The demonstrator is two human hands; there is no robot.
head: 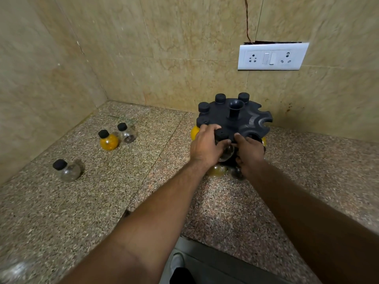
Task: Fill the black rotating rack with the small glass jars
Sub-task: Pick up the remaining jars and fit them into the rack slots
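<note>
Two bare forearms reach over the speckled granite counter to the black round plastic rotating rack, which stands at the back of the counter, close to the beige tiled wall. The left hand curls its fingers and thumb round a small round clear glass jar with a black cap and holds it at the near edge of the rack's top plate. The right hand, just right of that jar, clasps the rack's near rim, thumb on the top plate and fingers curled below it. Four more capped jars sit in slots along the left and far side of the rack's top, and open notches show on its right side. Under the top plate three yellow-filled jars peep out; the rest is too dark to count. Well left of the rack three loose jars stand on the counter: an orange-yellow filled jar, a clear jar with dark contents just beside it, and a clear jar standing alone farther left. Above and to the right of the rack a white switch plate carries two sockets.
</note>
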